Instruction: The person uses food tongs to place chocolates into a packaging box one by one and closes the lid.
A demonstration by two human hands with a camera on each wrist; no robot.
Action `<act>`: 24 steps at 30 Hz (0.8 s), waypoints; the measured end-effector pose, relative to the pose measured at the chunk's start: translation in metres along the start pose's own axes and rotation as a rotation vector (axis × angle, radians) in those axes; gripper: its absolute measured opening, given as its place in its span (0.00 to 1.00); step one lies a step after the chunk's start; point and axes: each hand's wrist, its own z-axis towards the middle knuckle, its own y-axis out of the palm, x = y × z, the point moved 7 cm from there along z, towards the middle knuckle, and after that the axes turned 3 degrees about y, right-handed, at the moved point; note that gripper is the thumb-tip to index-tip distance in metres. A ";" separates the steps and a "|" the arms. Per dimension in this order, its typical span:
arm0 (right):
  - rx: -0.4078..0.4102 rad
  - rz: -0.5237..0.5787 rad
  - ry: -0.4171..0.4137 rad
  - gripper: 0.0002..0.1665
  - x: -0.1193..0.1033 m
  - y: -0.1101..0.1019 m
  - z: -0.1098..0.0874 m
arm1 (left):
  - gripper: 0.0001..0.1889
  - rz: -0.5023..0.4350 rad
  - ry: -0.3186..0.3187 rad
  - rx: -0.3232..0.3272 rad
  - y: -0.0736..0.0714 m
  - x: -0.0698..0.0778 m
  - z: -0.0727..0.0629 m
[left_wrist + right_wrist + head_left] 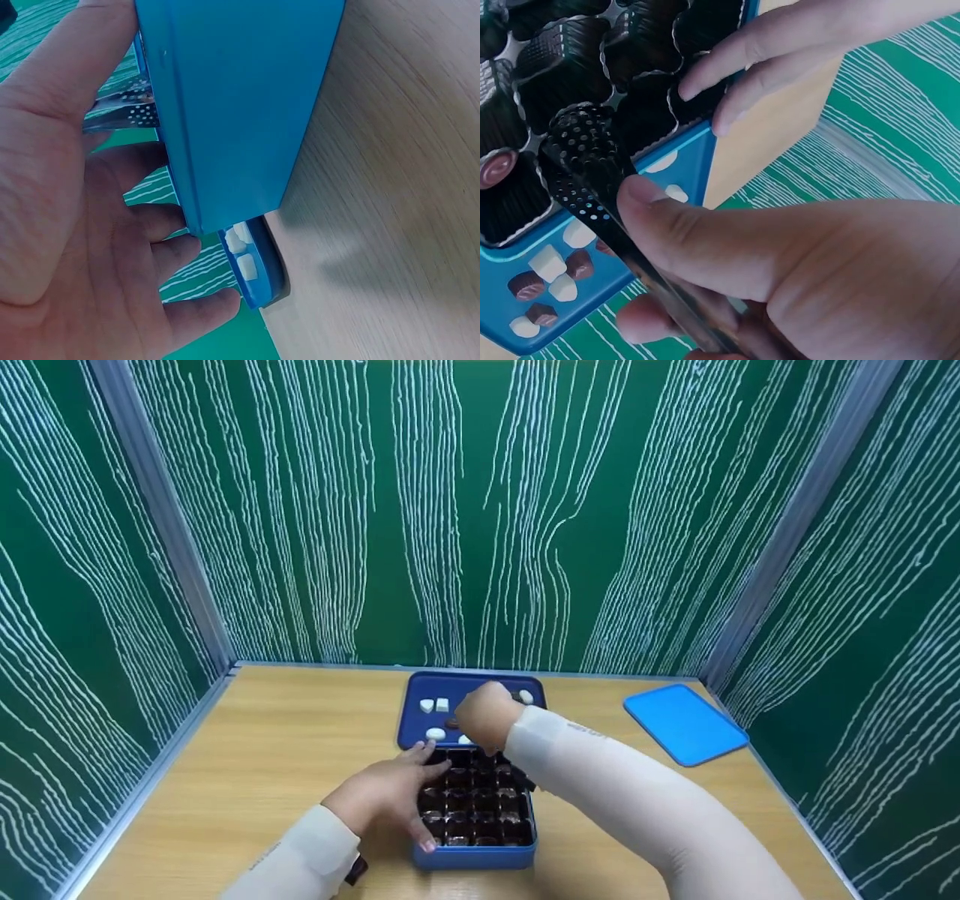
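Observation:
A blue tin (474,858) holds a dark brown divided insert (562,64) with rows of square cups. My left hand (390,791) rests at the tin's left rim, its fingers spread, with the thumb near the front corner. My right hand (489,717) grips black tongs (592,146) with perforated tips. Those tips stand close together over a cup at the tin's far side; whether they pinch anything I cannot tell. A round brown chocolate (498,168) sits in a cup beside them. Behind the tin, a dark blue tray (412,724) bears several white and brown chocolates, partly hidden by the right hand.
A bright blue flat lid (684,724) lies at the right on the wooden table (300,735). Green panels with white wavy lines (495,585) enclose the table at the back and both sides. My right forearm crosses over the tin's right side.

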 end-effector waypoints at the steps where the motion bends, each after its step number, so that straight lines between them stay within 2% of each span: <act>1: -0.018 0.005 0.001 0.26 -0.002 0.001 0.003 | 0.72 0.005 0.004 0.002 0.000 0.001 0.000; 5: -0.077 0.042 0.003 0.36 -0.008 0.008 0.012 | 0.72 0.023 0.023 0.008 0.000 0.002 0.001; 10: -0.028 0.067 0.000 0.45 -0.004 0.006 0.002 | 0.73 0.029 0.028 0.004 0.001 0.002 0.001; 14: 0.033 0.137 0.013 0.36 0.016 -0.002 -0.018 | 0.73 0.018 0.014 -0.002 0.002 0.002 0.000; 17: 0.039 0.256 0.042 0.25 0.039 -0.003 -0.027 | 0.73 0.015 0.009 -0.007 0.002 0.001 0.000; 18: 0.044 0.305 0.057 0.24 0.048 -0.001 -0.029 | 0.73 0.016 0.008 -0.009 0.002 0.001 0.000; 20: 0.039 0.366 0.088 0.20 0.064 0.005 -0.029 | 0.73 0.016 0.005 -0.015 0.002 0.000 0.000; 24: 0.024 0.412 0.134 0.21 0.087 0.029 -0.021 | 0.74 0.017 -0.004 -0.024 0.002 0.000 0.001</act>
